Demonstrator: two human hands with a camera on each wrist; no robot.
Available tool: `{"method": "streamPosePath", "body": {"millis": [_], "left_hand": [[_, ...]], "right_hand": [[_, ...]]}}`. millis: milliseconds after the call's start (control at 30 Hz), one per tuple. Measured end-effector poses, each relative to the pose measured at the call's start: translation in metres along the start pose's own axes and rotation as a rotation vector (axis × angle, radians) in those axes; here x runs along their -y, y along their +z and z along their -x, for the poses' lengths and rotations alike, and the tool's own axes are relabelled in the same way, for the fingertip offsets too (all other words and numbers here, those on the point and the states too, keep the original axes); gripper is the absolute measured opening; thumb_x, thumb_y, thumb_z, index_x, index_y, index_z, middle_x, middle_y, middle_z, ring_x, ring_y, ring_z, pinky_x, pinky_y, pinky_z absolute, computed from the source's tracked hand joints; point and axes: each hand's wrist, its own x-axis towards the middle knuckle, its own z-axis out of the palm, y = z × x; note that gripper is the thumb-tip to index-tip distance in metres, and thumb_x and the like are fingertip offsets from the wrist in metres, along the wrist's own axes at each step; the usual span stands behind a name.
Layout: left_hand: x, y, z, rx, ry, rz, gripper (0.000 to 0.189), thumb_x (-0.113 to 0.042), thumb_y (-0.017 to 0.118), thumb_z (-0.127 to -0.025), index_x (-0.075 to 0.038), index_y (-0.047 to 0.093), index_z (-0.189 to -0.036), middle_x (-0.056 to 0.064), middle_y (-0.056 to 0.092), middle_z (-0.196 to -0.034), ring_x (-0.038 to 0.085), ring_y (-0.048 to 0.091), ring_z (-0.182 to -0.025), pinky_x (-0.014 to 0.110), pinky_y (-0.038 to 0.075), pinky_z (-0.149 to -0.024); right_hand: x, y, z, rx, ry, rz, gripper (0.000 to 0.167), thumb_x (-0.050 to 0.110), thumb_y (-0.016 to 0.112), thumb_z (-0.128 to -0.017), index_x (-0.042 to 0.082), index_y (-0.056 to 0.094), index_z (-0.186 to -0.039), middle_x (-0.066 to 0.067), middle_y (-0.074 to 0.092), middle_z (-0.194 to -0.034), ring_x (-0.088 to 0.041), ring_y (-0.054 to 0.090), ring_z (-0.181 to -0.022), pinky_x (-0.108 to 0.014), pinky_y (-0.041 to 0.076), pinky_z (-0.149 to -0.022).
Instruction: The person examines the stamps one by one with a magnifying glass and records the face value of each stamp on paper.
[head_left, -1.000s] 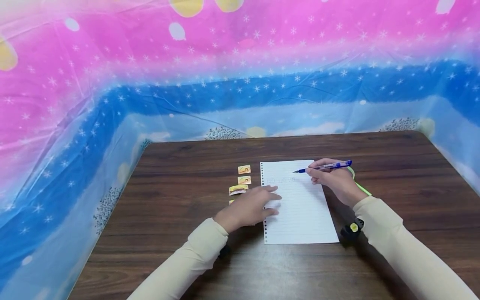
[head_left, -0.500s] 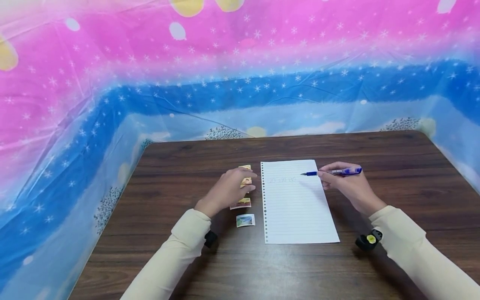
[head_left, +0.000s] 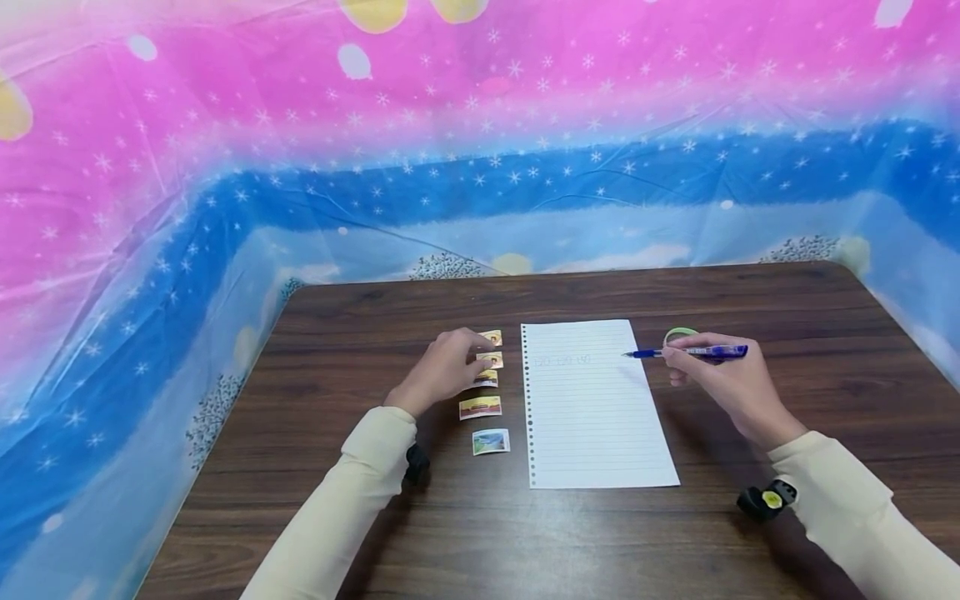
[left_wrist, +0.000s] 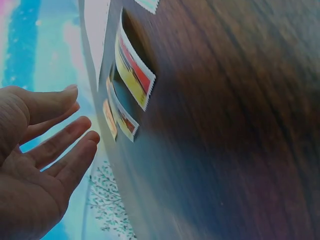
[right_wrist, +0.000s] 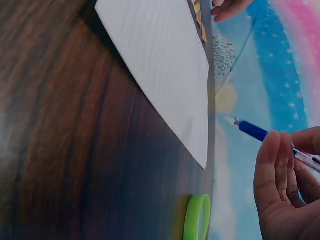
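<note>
A column of several small picture stamps, with a landscape stamp [head_left: 491, 442] nearest and a red-and-yellow stamp [head_left: 481, 407] beyond it, lies left of a lined sheet of paper [head_left: 600, 425]. My left hand [head_left: 441, 368] hovers over the far stamps, partly covering them; in the left wrist view its fingers [left_wrist: 75, 137] are loosely spread and hold nothing. My right hand [head_left: 738, 392] pinches a blue pen [head_left: 718, 352], its tip pointing left over the paper's right edge. Faint handwriting [head_left: 562, 361] shows on an upper line of the sheet.
A green ring [right_wrist: 192, 220] stands on the dark wooden table [head_left: 360, 333] just beyond my right hand. A pink and blue patterned cloth [head_left: 480, 158] hangs behind the table's far edge. Both wrists wear black camera bands.
My left hand has left the paper and moved left to the far stamps, uncovering the nearer ones. My right hand has drawn back rightward with the pen.
</note>
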Motion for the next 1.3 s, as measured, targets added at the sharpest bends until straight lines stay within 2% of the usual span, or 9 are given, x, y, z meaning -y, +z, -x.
{"method": "streamPosePath", "body": {"millis": [167, 433, 700, 967, 1200, 1300], "left_hand": [[0.004, -0.001, -0.004, 0.004, -0.014, 0.001, 0.028, -0.011, 0.065, -0.1, -0.004, 0.071, -0.126, 0.014, 0.065, -0.128, 0.028, 0.062, -0.113, 0.044, 0.052, -0.091], [0.009, 0.0, -0.01, 0.002, -0.064, 0.023, 0.026, -0.01, 0.066, -0.099, -0.001, 0.071, -0.123, 0.013, 0.068, -0.121, 0.026, 0.064, -0.11, 0.042, 0.053, -0.094], [0.017, 0.003, -0.014, -0.003, -0.093, 0.028, 0.017, -0.01, 0.067, -0.099, -0.002, 0.075, -0.112, 0.011, 0.072, -0.109, 0.024, 0.067, -0.102, 0.04, 0.056, -0.088], [0.022, 0.006, -0.017, 0.001, -0.099, 0.026, 0.013, -0.009, 0.068, -0.098, -0.003, 0.076, -0.105, 0.009, 0.072, -0.103, 0.022, 0.066, -0.095, 0.039, 0.056, -0.084], [0.021, 0.006, -0.02, -0.007, -0.099, 0.016, 0.011, -0.008, 0.07, -0.097, -0.002, 0.077, -0.103, 0.009, 0.072, -0.1, 0.022, 0.067, -0.093, 0.039, 0.056, -0.085], [0.021, 0.006, -0.02, -0.007, -0.098, 0.015, 0.011, -0.008, 0.07, -0.096, -0.002, 0.077, -0.102, 0.009, 0.072, -0.099, 0.022, 0.067, -0.092, 0.039, 0.056, -0.084]], "right_hand": [[-0.003, -0.006, 0.005, 0.015, -0.007, -0.045, 0.033, 0.017, 0.074, -0.095, -0.012, 0.068, -0.11, -0.015, 0.076, -0.091, -0.022, 0.075, -0.078, -0.035, 0.061, -0.074], [-0.008, -0.014, 0.014, -0.043, -0.013, 0.066, 0.036, 0.024, 0.074, -0.095, -0.008, 0.07, -0.111, -0.017, 0.076, -0.089, -0.022, 0.075, -0.075, -0.032, 0.061, -0.072], [-0.014, -0.026, 0.021, -0.018, -0.067, -0.076, 0.027, 0.008, 0.072, -0.095, -0.013, 0.067, -0.111, -0.011, 0.076, -0.092, -0.02, 0.076, -0.077, -0.028, 0.06, -0.073], [-0.022, -0.032, 0.027, -0.026, -0.054, -0.134, 0.028, 0.002, 0.073, -0.092, -0.016, 0.065, -0.111, -0.012, 0.076, -0.09, -0.022, 0.076, -0.078, -0.03, 0.06, -0.073], [-0.027, -0.033, 0.03, -0.092, 0.012, -0.051, 0.038, 0.011, 0.077, -0.091, -0.017, 0.066, -0.114, -0.009, 0.077, -0.089, -0.021, 0.076, -0.077, -0.026, 0.059, -0.075], [-0.031, -0.034, 0.031, -0.106, 0.015, -0.097, 0.035, 0.008, 0.078, -0.09, -0.016, 0.068, -0.113, -0.007, 0.077, -0.091, -0.023, 0.076, -0.076, -0.03, 0.06, -0.072]]}}
